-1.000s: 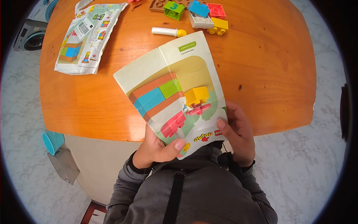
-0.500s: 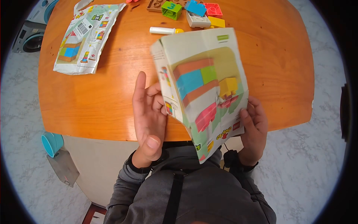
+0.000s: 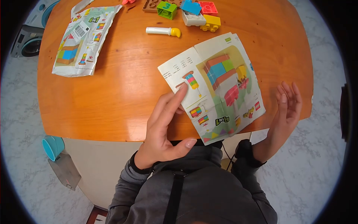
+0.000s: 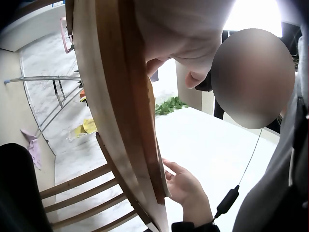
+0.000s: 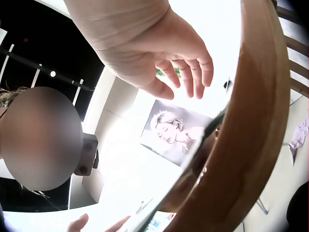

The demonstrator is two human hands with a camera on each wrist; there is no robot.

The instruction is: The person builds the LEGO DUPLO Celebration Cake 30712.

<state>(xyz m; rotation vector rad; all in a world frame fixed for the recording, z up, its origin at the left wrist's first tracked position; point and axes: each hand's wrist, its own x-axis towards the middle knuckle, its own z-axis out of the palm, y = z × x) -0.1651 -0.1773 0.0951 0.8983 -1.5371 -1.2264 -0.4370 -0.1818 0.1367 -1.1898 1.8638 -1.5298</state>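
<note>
The left hand (image 3: 163,128) had its fingers extended, the thumb spread wide, and the index fingertip rested on the leaflet (image 3: 223,95) near its left edge; whether any other fingers reached beneath the paper I couldn't tell. The right hand (image 3: 284,114) gripped nothing, its fingers loosely bent, just off the leaflet's right edge. The leaflet, unfolded and creased, sat slanted between the hands with its printed bricks facing up, its near corner reaching past the edge of the wooden surface (image 3: 108,108).

Beyond it lay a white stick (image 3: 162,31) with a yellow end. Farther out was a cluster: a green brick (image 3: 166,10) marked 3, a blue brick (image 3: 191,6), a white brick (image 3: 192,19), a red brick (image 3: 208,7), a yellow brick (image 3: 211,23) and a brown plate (image 3: 150,5). Off to the left lay a printed bag (image 3: 84,44), and past the surface stood a teal bucket (image 3: 53,146).
</note>
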